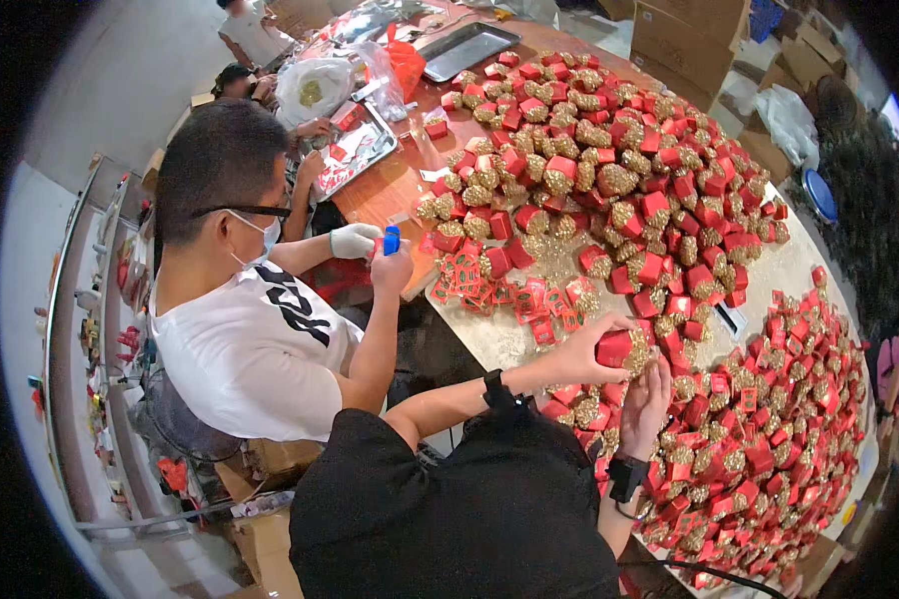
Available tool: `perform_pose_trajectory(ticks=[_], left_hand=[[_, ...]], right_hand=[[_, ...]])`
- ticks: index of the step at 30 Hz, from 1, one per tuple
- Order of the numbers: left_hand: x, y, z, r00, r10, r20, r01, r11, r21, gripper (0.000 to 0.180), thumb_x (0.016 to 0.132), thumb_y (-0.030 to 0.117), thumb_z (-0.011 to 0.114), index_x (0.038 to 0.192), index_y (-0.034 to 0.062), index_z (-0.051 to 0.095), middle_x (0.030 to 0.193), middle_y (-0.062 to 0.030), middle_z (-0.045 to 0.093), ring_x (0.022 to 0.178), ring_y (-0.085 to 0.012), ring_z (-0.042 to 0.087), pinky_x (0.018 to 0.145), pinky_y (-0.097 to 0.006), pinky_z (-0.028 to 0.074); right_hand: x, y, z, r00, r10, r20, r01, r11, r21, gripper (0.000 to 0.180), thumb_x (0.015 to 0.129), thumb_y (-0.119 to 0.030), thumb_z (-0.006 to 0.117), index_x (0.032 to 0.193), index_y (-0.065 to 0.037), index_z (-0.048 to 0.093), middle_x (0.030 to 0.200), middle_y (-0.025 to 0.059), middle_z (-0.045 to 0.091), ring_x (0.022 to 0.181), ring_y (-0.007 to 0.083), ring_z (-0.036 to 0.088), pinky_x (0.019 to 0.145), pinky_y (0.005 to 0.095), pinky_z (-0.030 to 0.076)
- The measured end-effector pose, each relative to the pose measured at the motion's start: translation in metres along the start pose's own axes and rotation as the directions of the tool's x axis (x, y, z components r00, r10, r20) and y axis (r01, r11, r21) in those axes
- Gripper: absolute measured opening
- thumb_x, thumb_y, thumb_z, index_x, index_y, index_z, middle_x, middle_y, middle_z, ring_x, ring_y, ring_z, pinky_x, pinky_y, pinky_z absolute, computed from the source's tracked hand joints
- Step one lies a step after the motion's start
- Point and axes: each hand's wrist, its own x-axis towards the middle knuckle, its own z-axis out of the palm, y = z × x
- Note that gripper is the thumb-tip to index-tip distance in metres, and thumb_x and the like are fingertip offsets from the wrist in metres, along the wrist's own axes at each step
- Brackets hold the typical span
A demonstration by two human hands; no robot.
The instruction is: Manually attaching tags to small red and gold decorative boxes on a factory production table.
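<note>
In front of me, a small red faceted pot (615, 347) with a clustered gold top is held over the table. My left hand (587, 351) is closed round its red side, thumb and fingers gripping it. From below, my right hand (649, 401) reaches up with its fingertips pressed to the gold cluster (637, 355). Just beyond my hands lie small flat red tags (544, 307) with printed faces. A great heap of similar red-and-gold pieces (609, 180) covers the far part of the table, and another heap (744, 449) spreads to my right.
A co-worker in a white shirt (260, 349) sits close on my left, a gloved hand and a blue tool (392, 240) held up. Farther back are metal trays (469, 52), plastic bags and other people. Cardboard boxes (684, 50) stand behind the table; a dark cable runs near my right forearm.
</note>
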Motion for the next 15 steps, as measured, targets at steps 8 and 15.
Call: perform_pose_trajectory(ticks=[8, 15], left_hand=[[-0.004, 0.006, -0.013, 0.998, 0.051, -0.041, -0.054, 0.996, -0.074, 0.059, 0.063, 0.008, 0.075, 0.114, 0.0047, 0.045, 0.106, -0.0075, 0.054, 0.103, -0.0147, 0.052, 0.09, -0.029, 0.041], [-0.008, 0.002, -0.013, 0.988, 0.156, -0.021, -0.154, 0.984, 0.091, 0.061, 0.061, 0.007, 0.077, 0.113, 0.0045, 0.046, 0.105, -0.0083, 0.054, 0.1, -0.0149, 0.055, 0.088, -0.029, 0.043]], right_hand=[[0.001, 0.001, 0.016, 0.998, -0.036, 0.053, 0.042, 0.993, -0.107, 0.018, 0.083, -0.001, 0.059, 0.101, 0.002, 0.059, 0.096, 0.0047, 0.06, 0.08, 0.0103, 0.056, 0.07, 0.0217, 0.046], [-0.008, -0.008, 0.019, 0.997, -0.036, 0.073, 0.04, 0.998, -0.049, 0.023, 0.08, 0.003, 0.061, 0.103, 0.002, 0.059, 0.1, 0.0067, 0.061, 0.088, 0.0111, 0.057, 0.078, 0.0233, 0.046]])
